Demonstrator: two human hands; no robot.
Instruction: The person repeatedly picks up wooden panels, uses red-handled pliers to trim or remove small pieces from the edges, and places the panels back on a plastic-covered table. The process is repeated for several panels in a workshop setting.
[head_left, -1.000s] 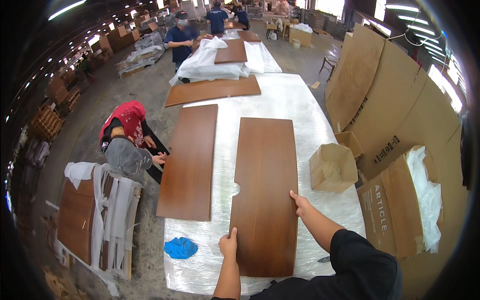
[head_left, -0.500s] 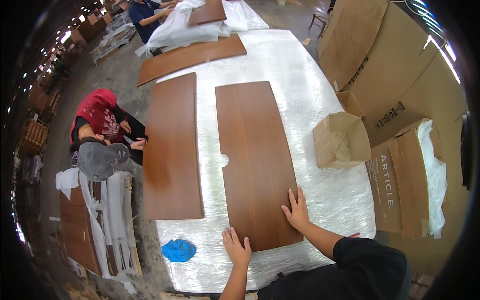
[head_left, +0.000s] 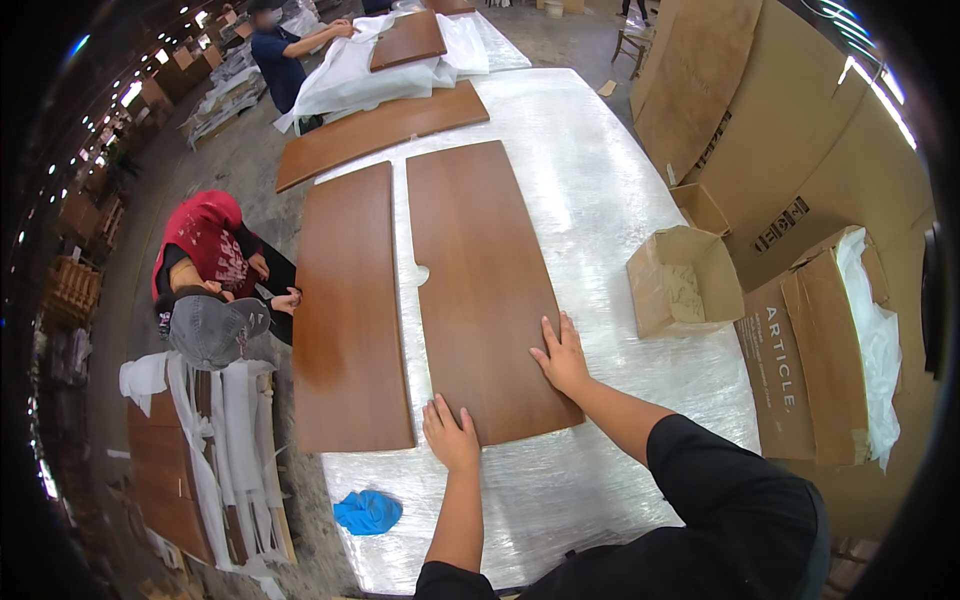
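A brown wooden panel [head_left: 480,290] with a small half-round notch in its left edge lies flat on a table covered in clear plastic wrap [head_left: 600,390]. My left hand [head_left: 452,436] rests at the panel's near left corner, fingers stretched out along its edge. Spread over the panel's right side near the close end is my right hand [head_left: 563,358], its palm by the edge. Neither hand grasps anything. Left of this panel, a narrow gap apart, lies a second wooden panel [head_left: 350,310].
A blue cloth [head_left: 367,512] lies at the near left. Open cardboard boxes [head_left: 655,310] stand on the right. Across the far end is another panel [head_left: 385,130], with foam sheets [head_left: 340,90] behind. A co-worker in red [head_left: 205,240] stands left, by a stack of wrapped panels [head_left: 165,470].
The notched panel has slid away from me and leftward under my hands, closing much of the gap to the left panel. Both my hands moved along with it.
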